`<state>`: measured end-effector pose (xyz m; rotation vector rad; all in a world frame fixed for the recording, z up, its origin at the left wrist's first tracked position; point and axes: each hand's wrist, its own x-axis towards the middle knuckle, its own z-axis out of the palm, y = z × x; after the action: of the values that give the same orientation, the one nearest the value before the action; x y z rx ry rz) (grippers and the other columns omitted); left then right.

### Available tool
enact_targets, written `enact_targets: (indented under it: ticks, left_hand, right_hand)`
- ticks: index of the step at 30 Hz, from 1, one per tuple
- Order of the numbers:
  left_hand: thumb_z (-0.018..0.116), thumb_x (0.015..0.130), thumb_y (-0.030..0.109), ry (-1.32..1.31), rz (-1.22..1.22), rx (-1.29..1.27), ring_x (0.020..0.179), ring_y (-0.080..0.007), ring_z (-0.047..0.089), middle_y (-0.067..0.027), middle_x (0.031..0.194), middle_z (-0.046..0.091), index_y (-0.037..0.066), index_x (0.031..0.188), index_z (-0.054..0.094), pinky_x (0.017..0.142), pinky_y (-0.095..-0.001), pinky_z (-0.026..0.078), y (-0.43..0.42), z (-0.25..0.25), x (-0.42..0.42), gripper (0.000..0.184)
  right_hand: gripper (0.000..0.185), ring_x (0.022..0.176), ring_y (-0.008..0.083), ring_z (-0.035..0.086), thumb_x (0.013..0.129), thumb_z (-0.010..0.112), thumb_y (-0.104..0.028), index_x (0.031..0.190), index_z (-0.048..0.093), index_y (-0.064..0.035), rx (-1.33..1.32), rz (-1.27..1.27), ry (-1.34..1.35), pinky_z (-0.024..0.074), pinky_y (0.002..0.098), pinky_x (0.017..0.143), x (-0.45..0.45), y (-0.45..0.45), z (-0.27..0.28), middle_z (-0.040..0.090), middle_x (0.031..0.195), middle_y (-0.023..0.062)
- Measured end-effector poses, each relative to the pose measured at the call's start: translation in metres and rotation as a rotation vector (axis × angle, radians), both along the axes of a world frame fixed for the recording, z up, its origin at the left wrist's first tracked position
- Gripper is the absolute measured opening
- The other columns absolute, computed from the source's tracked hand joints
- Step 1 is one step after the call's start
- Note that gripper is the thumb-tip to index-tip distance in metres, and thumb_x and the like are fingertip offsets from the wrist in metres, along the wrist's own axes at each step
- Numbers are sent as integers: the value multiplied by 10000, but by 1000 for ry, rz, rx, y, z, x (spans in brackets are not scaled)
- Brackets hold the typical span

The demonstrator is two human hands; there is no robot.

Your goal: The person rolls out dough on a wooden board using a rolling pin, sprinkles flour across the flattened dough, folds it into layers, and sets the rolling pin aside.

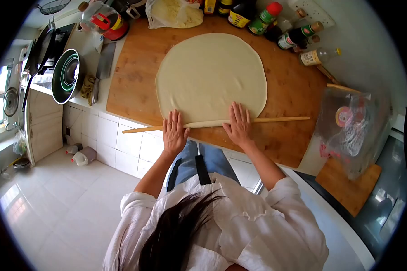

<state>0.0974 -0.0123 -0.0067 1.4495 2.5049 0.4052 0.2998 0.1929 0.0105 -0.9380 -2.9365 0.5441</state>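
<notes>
A large, thin round sheet of dough [212, 74] lies on the wooden board [133, 72]. Its near edge is wrapped around a long thin rolling pin [280, 119], whose bare ends stick out on both sides. My left hand [174, 130] rests flat on the left part of the wrapped pin, fingers stretched forward. On the right part, my right hand [238, 124] lies the same way, with its thumb out to the side. Both palms hide the pin beneath them. A few small wrinkles show in the dough ahead of my right hand.
Several sauce bottles [261, 20] line the board's far right edge. A bag of yellowish flour [175, 12] and an oil jug [105, 21] stand at the back. Left are a cleaver [106, 61] and nested bowls [68, 76]. Right is a plastic bag [348, 122] above a small board [348, 185].
</notes>
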Motion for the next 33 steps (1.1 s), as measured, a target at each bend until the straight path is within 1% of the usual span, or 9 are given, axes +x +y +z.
enact_targets:
  ticks: [5, 7, 11, 18, 24, 25, 26, 28, 33]
  left_hand:
    - [428, 977, 360, 131, 176, 47, 1452, -302, 241, -159, 1560, 282, -15, 1463, 331, 1170, -532, 114, 95, 20, -36, 622]
    - [402, 984, 367, 383, -128, -74, 1455, -284, 242, -152, 1558, 291, 8, 1458, 356, 1168, -533, 120, 95, -8, 9, 596]
    - [401, 977, 328, -128, 25, 60, 1452, -268, 265, -105, 1554, 323, 72, 1450, 406, 1156, -538, 159, 88, -3, 34, 538]
    - [465, 965, 368, 195, 185, -36, 1459, -285, 223, -132, 1559, 300, 56, 1448, 395, 1134, -612, 135, 29, -12, -35, 580]
    - [412, 985, 334, 283, 90, 92, 1466, -287, 205, -143, 1572, 266, 53, 1446, 404, 1132, -635, 90, 138, -22, -39, 540]
    - [345, 989, 346, -115, -3, 157, 1475, -289, 182, -120, 1582, 253, 67, 1451, 403, 1148, -616, 43, 135, -9, 1, 543]
    - [293, 992, 365, -72, 3, 61, 1482, -280, 167, -87, 1592, 240, 108, 1464, 400, 1158, -599, 6, 139, -4, -2, 548]
    - [317, 991, 387, 2, 11, -35, 1481, -260, 178, -73, 1592, 244, 140, 1472, 391, 1149, -616, 68, 126, -43, 17, 546]
    - [448, 969, 382, 143, 209, 7, 1472, -285, 197, -116, 1577, 263, 119, 1479, 375, 1121, -642, 139, 127, 8, -68, 578]
  right_hand:
    - [610, 1440, 328, 252, 975, 450, -378, 1471, 341, -39, 217, -79, -20, 139, 605, 1144, -79, 28, 5, 301, 1546, 161]
    - [562, 1440, 321, 259, 988, 423, -365, 1458, 377, -59, 247, -72, -24, 135, 614, 1142, -101, 10, -19, 311, 1548, 136]
    - [535, 1441, 309, 264, 983, 417, -337, 1457, 394, -90, 144, -10, 7, 136, 628, 1133, -75, -9, -20, 333, 1547, 94]
    - [543, 1442, 328, 263, 972, 439, -337, 1473, 371, -141, 291, -175, -141, 166, 647, 1114, -14, 53, 6, 324, 1545, 124]
    - [522, 1436, 324, 276, 989, 413, -326, 1469, 369, -124, 198, -171, -171, 132, 658, 1119, -91, 22, -38, 318, 1550, 114]
    - [510, 1440, 315, 267, 994, 406, -323, 1458, 382, -113, 174, -161, -153, 120, 654, 1125, -108, 28, -41, 319, 1550, 111]
    - [529, 1443, 312, 258, 984, 427, -337, 1460, 378, -110, 168, -148, -82, 111, 657, 1124, -96, 4, -42, 311, 1553, 111]
    - [550, 1446, 309, 249, 975, 448, -351, 1462, 375, -106, 195, -147, -11, 101, 660, 1123, -97, 24, -31, 304, 1556, 111]
    - [539, 1457, 307, 231, 974, 429, -324, 1481, 372, -152, 155, -304, 131, 50, 664, 1121, -84, 84, 2, 283, 1569, 101]
